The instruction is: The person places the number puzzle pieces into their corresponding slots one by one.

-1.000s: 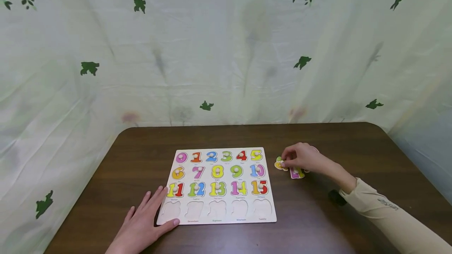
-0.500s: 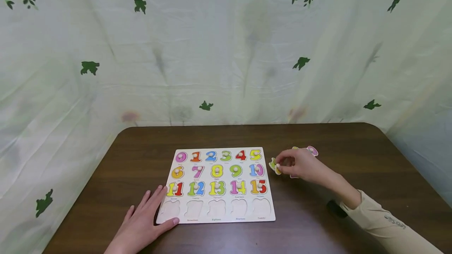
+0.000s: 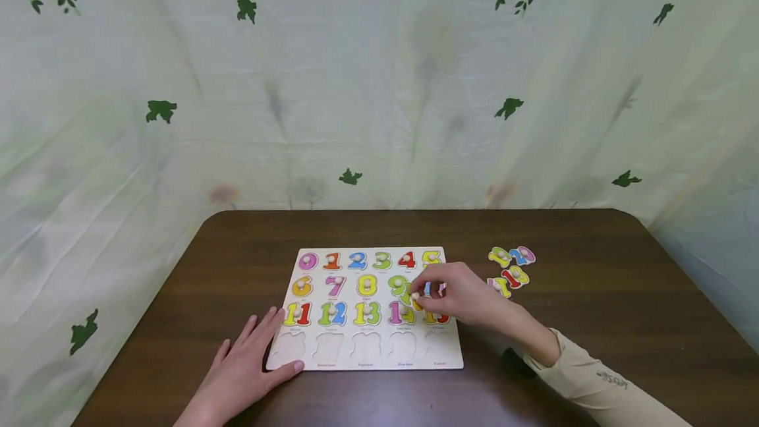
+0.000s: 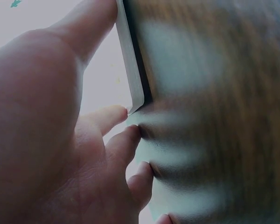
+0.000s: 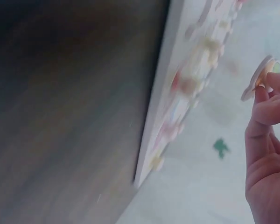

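Note:
A white number puzzle board [image 3: 350, 366] lies on the brown table, its upper three rows filled with knobbed number pieces and its bottom row showing bare recesses. My left hand [image 3: 243, 368] rests at the board's lower left corner, thumb on the front edge and fingers spread along the side. Over the right part of the board, my right hand [image 3: 459, 295] pinches a green and yellow-orange number puzzle piece [image 3: 416, 303] by its knob. In the right wrist view that puzzle piece [image 5: 261, 77] is tilted and clear of the board; its number is hidden.
Several loose number pieces [image 3: 514, 275] lie in a cluster on the table [image 3: 569, 321], right of the board. A dark object [image 3: 517, 362] shows under the right forearm. Behind the table hangs a pale curtain [image 3: 379, 84] with leaf prints.
My right hand has lifted the green and yellow-orange puzzle piece from beside the loose pieces and carried it left over the board. The left hand has stayed at the board's corner.

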Motion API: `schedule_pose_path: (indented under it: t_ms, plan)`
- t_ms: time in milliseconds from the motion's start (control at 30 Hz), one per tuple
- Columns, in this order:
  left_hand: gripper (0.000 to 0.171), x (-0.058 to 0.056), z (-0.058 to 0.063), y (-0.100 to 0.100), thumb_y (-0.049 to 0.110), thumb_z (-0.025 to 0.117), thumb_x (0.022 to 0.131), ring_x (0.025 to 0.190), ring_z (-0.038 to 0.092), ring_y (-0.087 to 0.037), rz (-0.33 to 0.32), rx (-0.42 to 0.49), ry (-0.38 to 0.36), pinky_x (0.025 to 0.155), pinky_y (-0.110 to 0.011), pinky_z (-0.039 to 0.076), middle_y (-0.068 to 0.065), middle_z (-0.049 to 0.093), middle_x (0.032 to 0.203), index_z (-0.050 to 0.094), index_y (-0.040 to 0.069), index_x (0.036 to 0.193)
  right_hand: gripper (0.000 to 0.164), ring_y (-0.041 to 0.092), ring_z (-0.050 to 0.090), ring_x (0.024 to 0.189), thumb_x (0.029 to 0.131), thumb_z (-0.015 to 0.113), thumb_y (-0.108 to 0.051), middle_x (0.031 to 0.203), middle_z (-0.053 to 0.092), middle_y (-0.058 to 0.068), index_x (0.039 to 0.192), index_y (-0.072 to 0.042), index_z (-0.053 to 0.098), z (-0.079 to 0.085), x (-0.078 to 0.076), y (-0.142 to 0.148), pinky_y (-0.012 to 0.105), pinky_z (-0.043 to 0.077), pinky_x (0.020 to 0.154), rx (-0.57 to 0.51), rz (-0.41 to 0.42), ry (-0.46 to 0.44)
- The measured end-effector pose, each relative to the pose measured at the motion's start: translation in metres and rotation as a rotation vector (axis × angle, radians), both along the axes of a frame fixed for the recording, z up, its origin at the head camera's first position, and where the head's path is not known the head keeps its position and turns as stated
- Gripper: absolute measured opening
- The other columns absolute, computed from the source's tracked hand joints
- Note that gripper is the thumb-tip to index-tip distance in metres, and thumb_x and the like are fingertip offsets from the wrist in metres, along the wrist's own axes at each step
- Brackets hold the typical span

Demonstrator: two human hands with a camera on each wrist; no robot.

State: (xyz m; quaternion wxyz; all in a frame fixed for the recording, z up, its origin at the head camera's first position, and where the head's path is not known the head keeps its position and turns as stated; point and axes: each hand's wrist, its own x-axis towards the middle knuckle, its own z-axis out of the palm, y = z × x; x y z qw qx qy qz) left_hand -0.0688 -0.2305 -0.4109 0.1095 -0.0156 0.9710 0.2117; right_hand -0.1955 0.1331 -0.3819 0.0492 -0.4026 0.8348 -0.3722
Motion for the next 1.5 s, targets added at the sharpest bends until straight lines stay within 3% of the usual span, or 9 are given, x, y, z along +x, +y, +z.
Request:
schedule_pose_path:
  t_ms: [200, 567, 900, 1133, 1500]
  plan:
    - [0.109, -0.003, 0.002, 0.001, 0.073, 0.067, 0.074, 0.144, 0.014, -0.046, 0.007, 0.008, -0.022, 0.103, -0.074, 0.010, -0.016, 0.026, 0.159, 0.029, 0.013, 0.156, 0.017, 0.004, 0.057, 0.073, 0.085, 0.074, -0.007, 0.090, 0.068, -0.015, 0.097, -0.020, 0.075, -0.008, 0.001, -0.030, 0.022, 0.050, 0.062, -0.032, 0.056, -0.029]
    - [0.109, -0.006, 0.001, 0.000, 0.073, 0.066, 0.076, 0.144, 0.016, -0.046, -0.004, 0.001, -0.002, 0.104, -0.074, 0.011, -0.017, 0.027, 0.159, 0.028, 0.009, 0.156, 0.012, 0.009, 0.054, 0.060, 0.085, 0.077, -0.011, 0.075, 0.066, -0.013, 0.093, -0.019, 0.077, -0.011, 0.008, -0.082, 0.022, 0.043, 0.055, -0.003, 0.027, -0.262]
    - [0.109, -0.004, 0.002, -0.002, 0.073, 0.066, 0.076, 0.144, 0.016, -0.045, -0.002, 0.013, 0.003, 0.104, -0.073, 0.012, -0.016, 0.028, 0.158, 0.028, 0.008, 0.155, 0.009, 0.005, 0.051, 0.060, 0.083, 0.077, -0.012, 0.067, 0.062, -0.015, 0.087, -0.020, 0.077, -0.002, 0.008, -0.121, 0.019, 0.038, 0.052, 0.084, 0.102, -0.300]
    - [0.111, -0.005, 0.000, -0.003, 0.074, 0.065, 0.075, 0.144, 0.017, -0.046, 0.002, 0.006, -0.004, 0.103, -0.075, 0.011, -0.018, 0.028, 0.158, 0.028, 0.008, 0.155, 0.009, 0.011, 0.045, 0.046, 0.085, 0.077, -0.008, 0.067, 0.062, -0.007, 0.090, -0.015, 0.078, -0.010, 0.010, -0.151, 0.020, 0.037, 0.039, 0.102, 0.109, -0.483]
    - [0.107, 0.000, 0.003, -0.005, 0.071, 0.068, 0.075, 0.144, 0.019, -0.044, -0.013, 0.036, 0.005, 0.103, -0.075, 0.013, -0.013, 0.031, 0.158, 0.032, 0.010, 0.155, 0.009, 0.010, 0.045, 0.039, 0.087, 0.073, -0.004, 0.064, 0.058, -0.010, 0.090, -0.012, 0.076, -0.013, 0.018, -0.182, 0.019, 0.040, 0.040, 0.174, 0.167, -0.423]
